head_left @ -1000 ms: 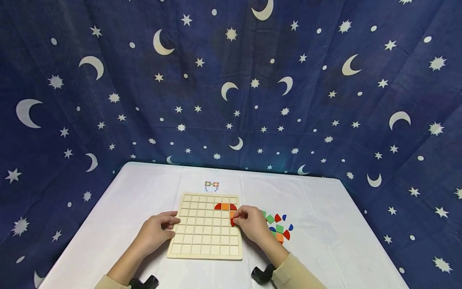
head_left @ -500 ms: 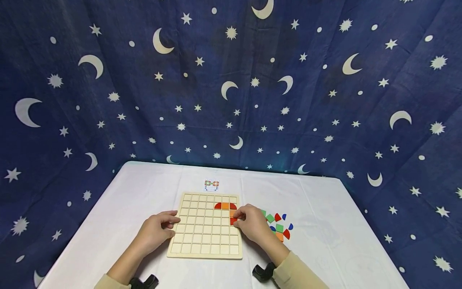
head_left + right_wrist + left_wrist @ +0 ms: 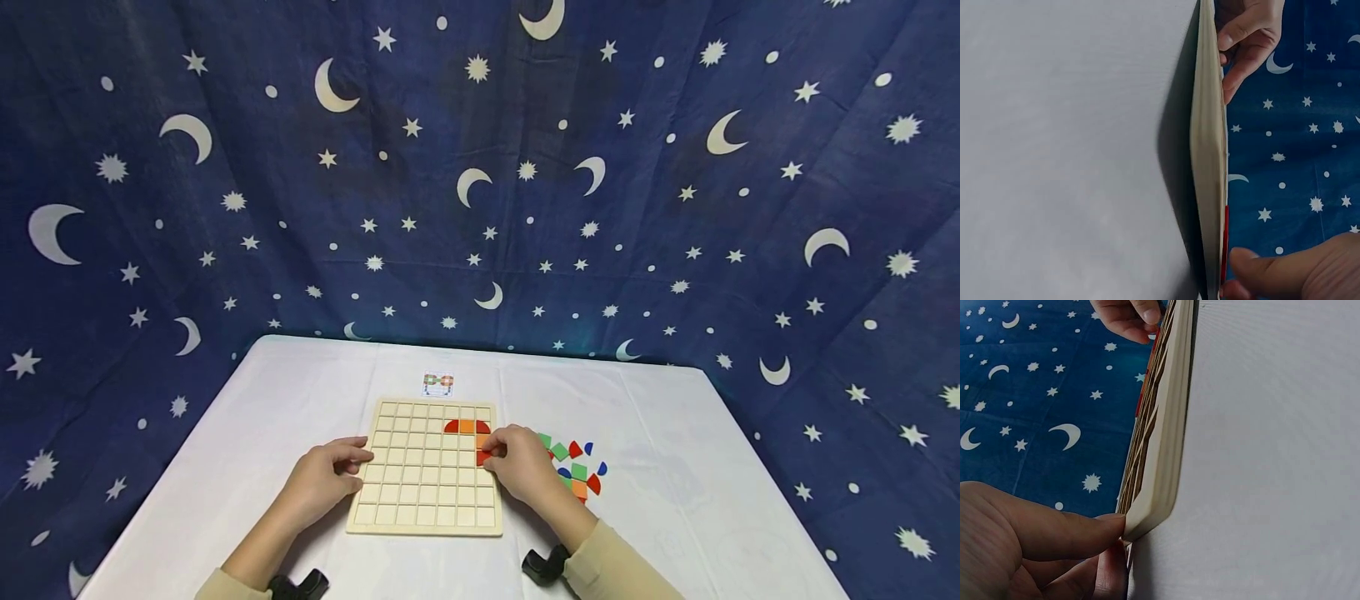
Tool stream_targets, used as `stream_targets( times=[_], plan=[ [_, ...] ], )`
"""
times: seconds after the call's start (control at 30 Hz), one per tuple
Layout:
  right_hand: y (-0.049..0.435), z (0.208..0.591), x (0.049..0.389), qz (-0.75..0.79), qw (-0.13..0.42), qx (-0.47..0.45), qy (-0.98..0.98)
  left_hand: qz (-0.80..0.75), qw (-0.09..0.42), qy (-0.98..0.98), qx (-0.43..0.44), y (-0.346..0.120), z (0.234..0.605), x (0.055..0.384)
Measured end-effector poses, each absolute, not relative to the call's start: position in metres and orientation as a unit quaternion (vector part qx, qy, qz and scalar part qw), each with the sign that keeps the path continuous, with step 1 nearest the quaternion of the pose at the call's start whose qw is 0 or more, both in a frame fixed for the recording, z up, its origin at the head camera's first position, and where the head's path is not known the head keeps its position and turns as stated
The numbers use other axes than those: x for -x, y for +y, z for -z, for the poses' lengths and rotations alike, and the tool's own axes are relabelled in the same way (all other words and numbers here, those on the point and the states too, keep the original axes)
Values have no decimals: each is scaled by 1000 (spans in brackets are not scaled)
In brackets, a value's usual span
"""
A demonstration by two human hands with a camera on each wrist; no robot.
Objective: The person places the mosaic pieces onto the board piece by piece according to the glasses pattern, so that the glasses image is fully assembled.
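A pale wooden board (image 3: pixel 408 493) with a grid of square recesses lies on the white table. My left hand (image 3: pixel 318 485) rests at its left edge, thumb and fingertips against the rim, fingers relaxed. At the opposite edge, my right hand (image 3: pixel 519 467) has thumb and forefinger tips on a red piece (image 3: pixel 481 457) in the right-hand column, partly covering it. Just above that piece is an orange square (image 3: pixel 481 441). Farther up, another orange square (image 3: pixel 467 427) lies between two red rounded pieces. In the right wrist view, the thumb (image 3: pixel 1260 267) is right beside the board's edge.
Loose green, red, blue and orange pieces (image 3: pixel 579 472) lie right of the board, partly behind the right hand. A small printed pattern card (image 3: pixel 438 383) lies beyond the board. A dark blue cloth (image 3: pixel 420 183) with moons and stars hangs behind the table.
The red piece under my right fingers has shifted from a skewed position to sitting squarely in its cell. My left hand has stayed at the board's edge.
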State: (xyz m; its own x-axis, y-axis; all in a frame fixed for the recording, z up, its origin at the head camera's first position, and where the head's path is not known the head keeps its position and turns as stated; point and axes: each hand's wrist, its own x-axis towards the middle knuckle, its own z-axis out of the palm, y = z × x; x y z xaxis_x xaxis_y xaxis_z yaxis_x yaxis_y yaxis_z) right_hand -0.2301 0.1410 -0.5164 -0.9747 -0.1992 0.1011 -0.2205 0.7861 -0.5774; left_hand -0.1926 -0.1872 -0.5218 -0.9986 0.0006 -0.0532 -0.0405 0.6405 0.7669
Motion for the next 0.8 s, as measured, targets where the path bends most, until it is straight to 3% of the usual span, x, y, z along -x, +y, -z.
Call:
stream_targets(
  times=[0.33, 0.8],
  plan=[
    [175, 505, 214, -315, 33, -86, -945, -423, 20, 906, 8, -186, 521, 192],
    [252, 501, 193, -309, 11, -5, -951, -429, 23, 903, 8, -187, 519, 192]
  ],
)
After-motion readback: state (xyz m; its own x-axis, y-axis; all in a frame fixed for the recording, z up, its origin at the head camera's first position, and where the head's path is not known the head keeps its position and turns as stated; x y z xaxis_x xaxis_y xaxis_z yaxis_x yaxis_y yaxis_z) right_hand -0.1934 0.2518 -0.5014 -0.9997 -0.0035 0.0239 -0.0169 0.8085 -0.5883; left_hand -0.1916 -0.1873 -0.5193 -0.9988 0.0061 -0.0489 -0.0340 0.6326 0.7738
